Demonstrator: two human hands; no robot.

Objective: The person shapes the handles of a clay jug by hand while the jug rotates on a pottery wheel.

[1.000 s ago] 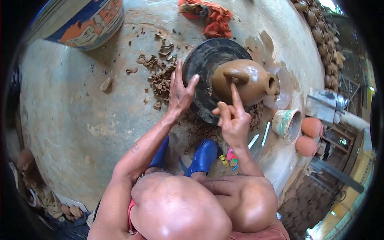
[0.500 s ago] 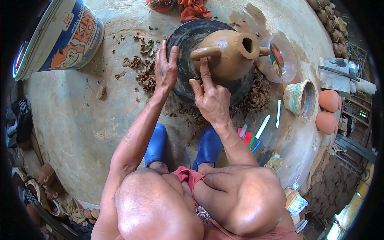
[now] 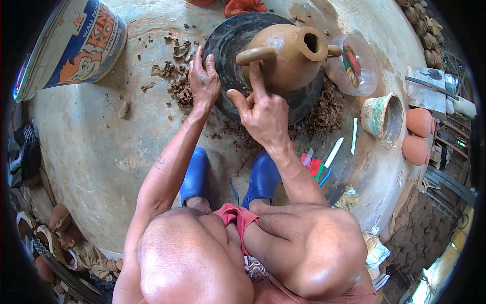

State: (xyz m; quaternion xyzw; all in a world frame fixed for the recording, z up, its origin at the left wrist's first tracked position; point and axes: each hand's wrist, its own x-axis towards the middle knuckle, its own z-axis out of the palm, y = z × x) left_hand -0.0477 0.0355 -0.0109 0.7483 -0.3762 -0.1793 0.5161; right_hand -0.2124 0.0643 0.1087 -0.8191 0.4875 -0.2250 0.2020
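A wet brown clay jug (image 3: 291, 68) with an open mouth and two loop handles rests tilted on a dark round wheel (image 3: 220, 50). My left hand (image 3: 204, 83) is at the wheel's left rim, fingers spread, holding nothing. My right hand (image 3: 260, 111) has its index finger touching the jug just under the near handle (image 3: 250, 55); its thumb sticks out and the other fingers curl, holding nothing. Clay shavings (image 3: 326, 106) lie around the wheel.
A large bucket (image 3: 86, 61) stands upper left. To the right are a clear plastic container (image 3: 367, 73), a stained pot (image 3: 372, 119), terracotta pots (image 3: 419, 121) and slim tools (image 3: 333, 152). Red cloth (image 3: 243, 6) lies beyond the wheel. My blue-shod feet (image 3: 195, 175) are below my hands.
The view has shifted, bringing the bucket fully in and the wheel higher in frame. The jug's mouth faces more upward than a second ago. My right index finger stays under the handle.
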